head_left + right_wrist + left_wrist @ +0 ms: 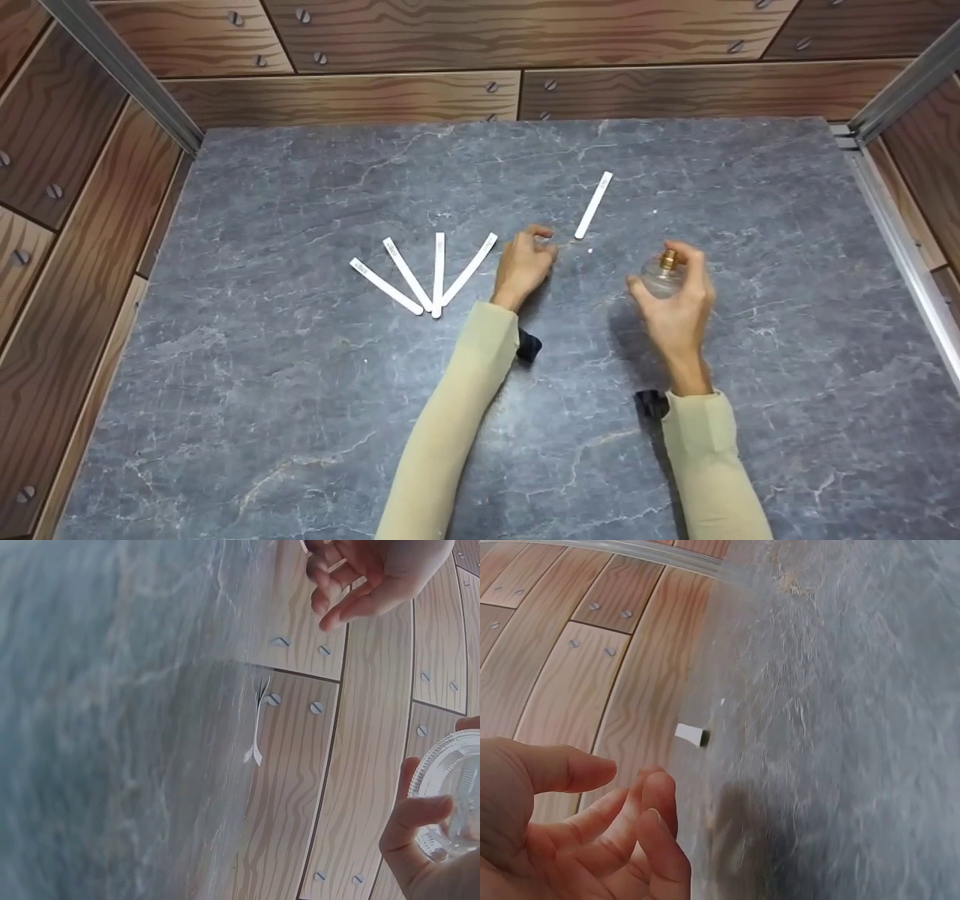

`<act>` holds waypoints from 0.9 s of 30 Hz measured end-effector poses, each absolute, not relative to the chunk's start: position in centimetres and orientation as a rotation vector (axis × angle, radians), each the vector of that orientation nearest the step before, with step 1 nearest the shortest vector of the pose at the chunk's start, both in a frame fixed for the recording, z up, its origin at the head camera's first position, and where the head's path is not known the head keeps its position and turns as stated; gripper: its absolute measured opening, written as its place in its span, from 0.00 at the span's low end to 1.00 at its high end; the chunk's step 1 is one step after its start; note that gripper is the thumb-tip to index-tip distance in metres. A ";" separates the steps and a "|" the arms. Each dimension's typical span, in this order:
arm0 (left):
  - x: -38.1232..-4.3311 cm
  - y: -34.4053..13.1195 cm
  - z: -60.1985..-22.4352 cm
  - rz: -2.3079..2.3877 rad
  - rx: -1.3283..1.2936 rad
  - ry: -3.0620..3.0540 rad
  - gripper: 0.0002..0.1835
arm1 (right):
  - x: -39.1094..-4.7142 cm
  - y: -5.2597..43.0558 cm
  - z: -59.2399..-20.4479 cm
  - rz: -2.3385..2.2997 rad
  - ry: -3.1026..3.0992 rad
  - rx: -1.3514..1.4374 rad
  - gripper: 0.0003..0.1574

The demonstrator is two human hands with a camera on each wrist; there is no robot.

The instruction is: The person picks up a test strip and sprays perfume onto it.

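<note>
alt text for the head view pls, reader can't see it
A right hand holds a clear perfume bottle with a gold neck above a gray marbled tabletop. The empty left hand is between four fanned white perfume test strips and a lone fifth strip.

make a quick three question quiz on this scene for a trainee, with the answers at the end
1. Multiple choice: how many white strips lie fanned out with their near ends close together?
A) three
B) four
C) five
2. True or false: the right hand grips the glass bottle while the left hand holds nothing.
3. Fill the gap: the neck of the bottle is ____ in colour.

Key:
1. B; the fifth strip lies apart, farther from the person.
2. True
3. gold
</note>
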State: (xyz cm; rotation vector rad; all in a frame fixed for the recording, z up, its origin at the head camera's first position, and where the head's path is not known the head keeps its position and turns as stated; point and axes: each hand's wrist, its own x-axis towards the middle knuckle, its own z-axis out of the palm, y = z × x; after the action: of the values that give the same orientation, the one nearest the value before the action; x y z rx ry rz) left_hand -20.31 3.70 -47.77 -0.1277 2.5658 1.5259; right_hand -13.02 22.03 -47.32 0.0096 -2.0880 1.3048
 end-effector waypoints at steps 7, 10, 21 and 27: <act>-19.4 2.2 -47.3 1.561 -0.117 2.549 0.17 | -13.1 22.0 -47.1 1.316 -2.088 0.019 0.35; -19.0 1.6 -47.2 1.543 -0.110 2.564 0.18 | -13.0 22.1 -47.2 1.308 -2.093 0.025 0.34; -17.5 -0.5 -47.1 1.605 -0.088 2.568 0.17 | -13.0 21.9 -47.2 1.333 -2.102 -0.024 0.36; -17.0 -1.6 -47.1 1.581 -0.078 2.637 0.16 | -13.0 22.0 -47.3 1.335 -2.103 -0.025 0.36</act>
State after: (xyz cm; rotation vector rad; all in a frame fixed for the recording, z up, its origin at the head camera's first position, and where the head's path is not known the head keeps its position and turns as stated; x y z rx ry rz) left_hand -17.02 -1.63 -47.10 -0.0783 2.6370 1.5814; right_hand -13.03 21.96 -47.30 -0.0255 -2.1030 1.3353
